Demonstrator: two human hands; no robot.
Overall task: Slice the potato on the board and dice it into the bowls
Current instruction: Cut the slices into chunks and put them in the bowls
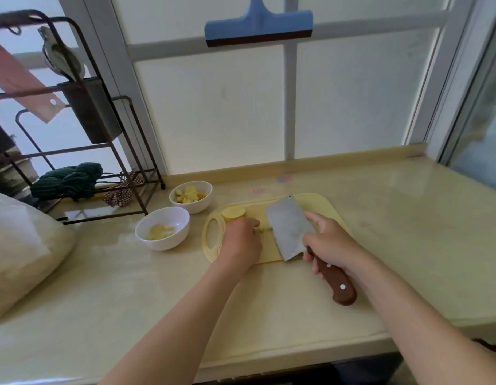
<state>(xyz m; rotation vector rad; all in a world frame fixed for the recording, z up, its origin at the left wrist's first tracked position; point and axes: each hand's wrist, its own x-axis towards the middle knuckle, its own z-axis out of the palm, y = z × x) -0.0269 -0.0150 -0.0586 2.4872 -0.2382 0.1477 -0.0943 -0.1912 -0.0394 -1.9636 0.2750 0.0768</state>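
Pale yellow, the cutting board lies on a beige counter below a frosted window. At the board's far left end, just beside its oval handle hole, sits a stub of potato with its flat cut face turned up. The left hand rests on the board just in front of that stub, fingers bent down with their tips near the blade; a thin line of pale bits shows there, possibly potato, but whether the fingers hold them I cannot tell. The right hand grips the brown wooden handle of a cleaver, forefinger lying along the blade, which leans so its broad grey face shows. Left of the board stand two white bowls, near each other: the far bowl holds yellow potato cubes, the near bowl a small heap of finer pieces. A dark wire rack stands behind them, and a blue squeegee hangs on the window.
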